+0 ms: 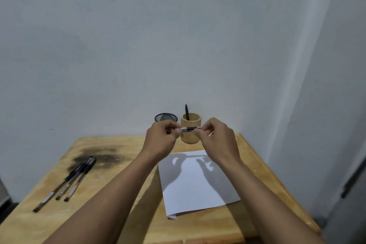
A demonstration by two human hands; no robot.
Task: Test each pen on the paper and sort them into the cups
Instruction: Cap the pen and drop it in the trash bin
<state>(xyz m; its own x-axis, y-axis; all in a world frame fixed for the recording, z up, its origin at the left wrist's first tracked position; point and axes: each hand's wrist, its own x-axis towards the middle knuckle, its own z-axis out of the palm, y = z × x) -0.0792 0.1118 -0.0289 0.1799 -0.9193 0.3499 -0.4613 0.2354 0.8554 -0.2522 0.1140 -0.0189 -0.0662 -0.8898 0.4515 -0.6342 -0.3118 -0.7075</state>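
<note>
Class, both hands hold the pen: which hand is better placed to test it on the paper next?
Probably the right hand: it pinches the pen and its forearm crosses the paper, while the left hand reaches in from beside it.

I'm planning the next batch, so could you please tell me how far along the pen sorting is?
Done: one pen stands in the wooden cup; none sticks out of the mesh cup. In hand: the left hand and right hand pinch a second pen by its ends, above the paper, which looks unmarked. Left: three pens lie on the table.
</note>
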